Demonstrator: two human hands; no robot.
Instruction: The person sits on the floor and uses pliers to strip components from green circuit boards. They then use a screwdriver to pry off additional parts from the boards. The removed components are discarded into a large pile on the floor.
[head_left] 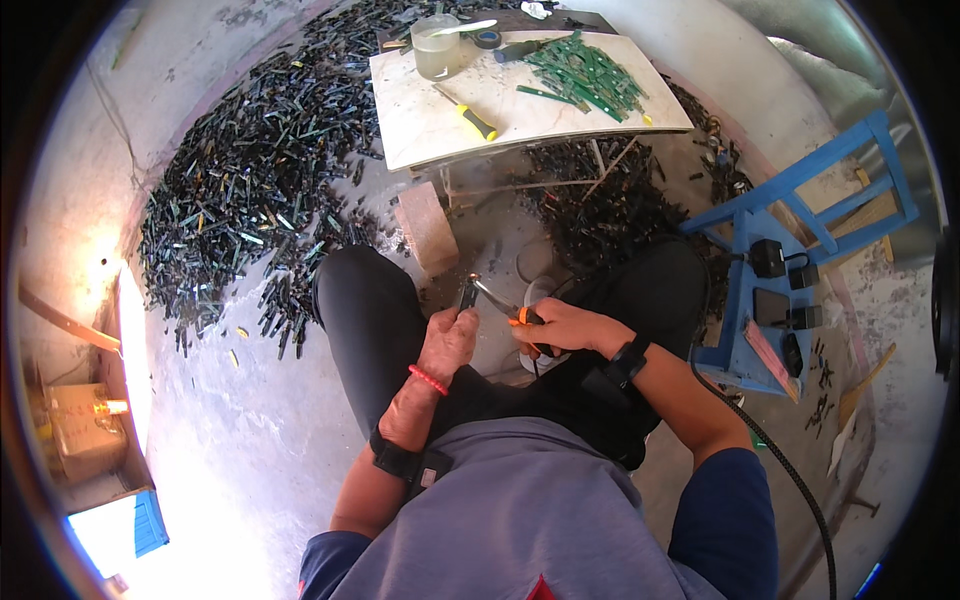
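Note:
My left hand [450, 338] is closed round a small dark strip [468, 295], which stands up between thumb and fingers. In my right hand [578, 328] is a pair of pliers [495, 296] with orange and black handles. The metal jaws reach left to the strip's upper end, where a small shiny bit shows. Whether the jaws grip it is too small to tell. Both hands are above the gap between my knees. Just beyond them a pinkish brick-like block [427, 228] stands on the floor.
A low white-topped table [560, 115] ahead carries a clear tub of liquid [436, 50], a yellow-handled screwdriver [470, 113] and a heap of green strips [585, 72]. Dark strips [270, 160] pile up on the floor at left. A blue chair [740, 290] with black devices stands at right.

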